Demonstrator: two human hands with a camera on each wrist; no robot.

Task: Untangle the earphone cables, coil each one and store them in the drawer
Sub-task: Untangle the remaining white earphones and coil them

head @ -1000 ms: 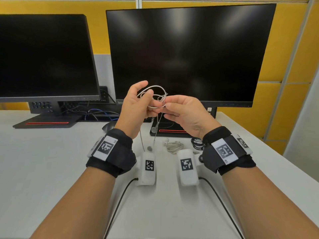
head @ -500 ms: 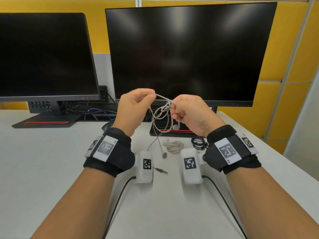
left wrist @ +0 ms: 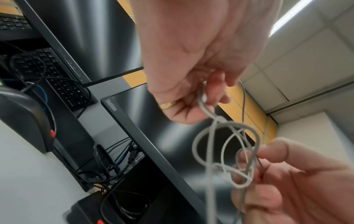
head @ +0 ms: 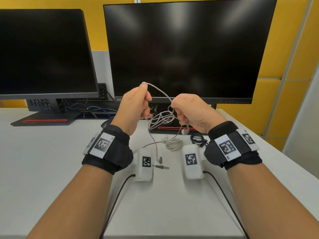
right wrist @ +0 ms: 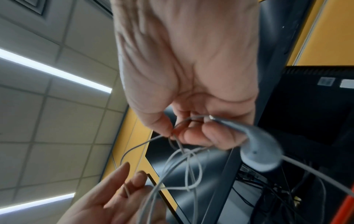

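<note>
Both hands [head: 136,102] pinch the tangled white earphone cable [head: 162,118] above the desk [head: 43,161].

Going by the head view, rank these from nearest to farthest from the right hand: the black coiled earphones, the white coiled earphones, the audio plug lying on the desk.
From the right hand:
1. black coiled earphones, on the desk just below that hand, beside its wristband.
2. white coiled earphones, farther toward the left, mid-desk.
3. audio plug, nearest the person, next to the left white tagged block.

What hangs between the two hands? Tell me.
In the head view, a tangled white earphone cable hangs between the left hand and right hand; both pinch it above the desk.
</note>
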